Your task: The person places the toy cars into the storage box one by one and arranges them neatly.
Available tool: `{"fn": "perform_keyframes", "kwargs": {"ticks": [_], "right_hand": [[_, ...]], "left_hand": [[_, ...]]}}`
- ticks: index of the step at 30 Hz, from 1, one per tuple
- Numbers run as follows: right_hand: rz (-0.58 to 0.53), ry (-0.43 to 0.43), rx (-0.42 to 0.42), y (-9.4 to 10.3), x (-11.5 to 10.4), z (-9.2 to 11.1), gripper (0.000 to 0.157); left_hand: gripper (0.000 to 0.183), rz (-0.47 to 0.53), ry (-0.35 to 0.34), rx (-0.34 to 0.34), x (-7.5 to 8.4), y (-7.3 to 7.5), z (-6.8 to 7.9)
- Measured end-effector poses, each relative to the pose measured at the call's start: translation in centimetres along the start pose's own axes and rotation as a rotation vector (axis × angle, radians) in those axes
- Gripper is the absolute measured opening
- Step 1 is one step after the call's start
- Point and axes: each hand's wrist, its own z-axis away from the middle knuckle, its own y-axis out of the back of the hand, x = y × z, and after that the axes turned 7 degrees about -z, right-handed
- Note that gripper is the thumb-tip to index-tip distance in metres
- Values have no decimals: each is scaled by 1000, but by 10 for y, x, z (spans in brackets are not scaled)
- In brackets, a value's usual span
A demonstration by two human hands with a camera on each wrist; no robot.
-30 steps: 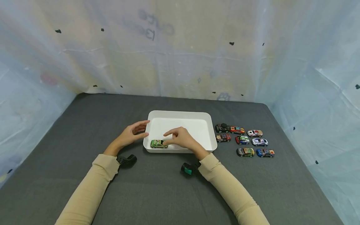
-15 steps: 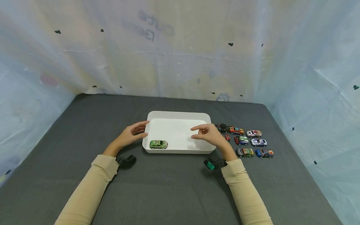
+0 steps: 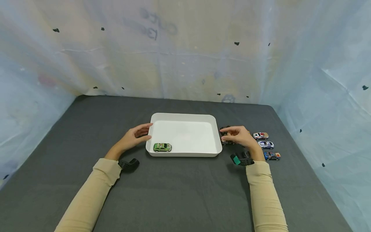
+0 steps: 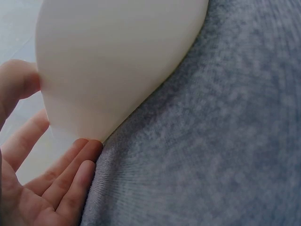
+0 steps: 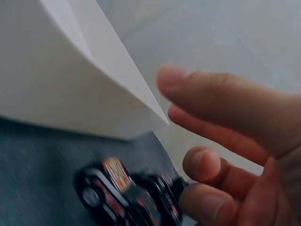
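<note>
A white rectangular tray [image 3: 185, 154] lies on the grey cloth, with a green toy car [image 3: 162, 147] in its front left corner. At the tray's left end my left hand [image 3: 130, 139] rests its fingertips and thumb against the wall [image 4: 113, 61]. Just off the tray's right end, my right hand [image 3: 240, 137] hovers over the toy cars, thumb and forefinger apart, holding nothing. In the right wrist view a black toy car [image 5: 106, 193] with coloured markings sits below the fingers, blurred, another dark car behind it. The right hand hides several cars in the head view.
Right of the right hand stand a white-and-red toy car [image 3: 260, 135], a white-and-blue one [image 3: 265, 145] and a blue one [image 3: 272, 156]. A translucent plastic sheet [image 3: 185, 64] rises behind the table and along both sides.
My right hand has left the green car and moved right, out of the tray, to above the dark cars. My left hand has stayed at the tray's left end.
</note>
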Motion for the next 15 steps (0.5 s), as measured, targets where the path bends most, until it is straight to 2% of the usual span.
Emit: {"fn": "perform_keyframes", "kwargs": {"ticks": [8,15], "right_hand": [[81,-40,20,16,11,10,40],[108,-100,-7,21,18,11,45]], "left_hand": [[60,10,3,7,0,-1,-1],[60,-1,10,13,0,-2,1]]}}
